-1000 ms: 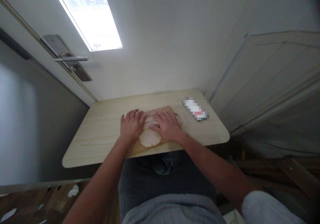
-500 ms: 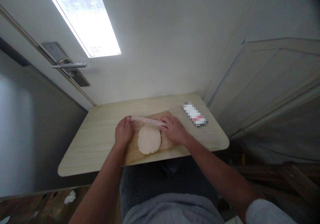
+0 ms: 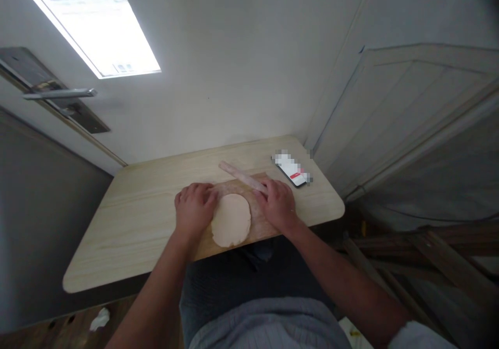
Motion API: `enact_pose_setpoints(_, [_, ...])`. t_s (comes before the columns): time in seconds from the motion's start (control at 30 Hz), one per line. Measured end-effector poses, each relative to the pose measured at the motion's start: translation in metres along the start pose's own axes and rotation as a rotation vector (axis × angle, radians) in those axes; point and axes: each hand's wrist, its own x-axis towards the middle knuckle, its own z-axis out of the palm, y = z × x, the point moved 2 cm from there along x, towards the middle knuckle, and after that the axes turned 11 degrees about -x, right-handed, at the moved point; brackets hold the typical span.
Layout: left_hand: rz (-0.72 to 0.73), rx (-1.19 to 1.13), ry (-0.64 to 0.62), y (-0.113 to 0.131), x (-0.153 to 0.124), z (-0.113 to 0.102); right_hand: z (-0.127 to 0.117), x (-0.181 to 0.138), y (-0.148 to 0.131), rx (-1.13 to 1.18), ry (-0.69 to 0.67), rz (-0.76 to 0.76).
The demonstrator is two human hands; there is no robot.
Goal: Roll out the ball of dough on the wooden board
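Note:
A flat, pale round of dough (image 3: 231, 220) with a slightly ragged rim lies on a floured wooden board (image 3: 265, 222). My right hand (image 3: 277, 203) is closed round the near end of a slim, flour-dusted rolling pin (image 3: 239, 175), whose other end points up and left past the board's far edge. My left hand (image 3: 195, 206) rests at the board's left side, fingers loosely apart and holding nothing. Its thumb is beside the dough's upper left edge; whether it touches the dough I cannot tell.
The board sits at the front edge of a light wooden table (image 3: 128, 219). A phone (image 3: 292, 169) with a partly blurred screen lies at the back right. Behind the table stands a white door with a metal handle (image 3: 60, 94). Crumpled white paper (image 3: 100, 319) lies on the floor.
My left hand has let go of the rolling pin and come down beside the dough. The pin's left end has swung away from me, with my right hand still on it.

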Motion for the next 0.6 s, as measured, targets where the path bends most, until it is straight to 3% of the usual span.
enact_pose_setpoints(0.13, [-0.077,-0.045,-0.227,0.015,0.0,-0.001,0.001,-0.001,-0.003,-0.063,-0.001,0.0])
enact_pose_setpoints(0.27, [-0.156,-0.09,-0.329,0.013,0.011,0.007,0.003,-0.001,-0.007,-0.114,-0.014,-0.037])
enact_pose_setpoints(0.5, [-0.063,-0.411,-0.347,0.02,0.004,0.007,0.001,-0.002,-0.008,-0.13,-0.005,-0.052])
enact_pose_setpoints(0.6, [-0.11,-0.542,-0.32,0.02,0.003,0.002,0.001,-0.002,-0.007,-0.113,-0.002,-0.054])
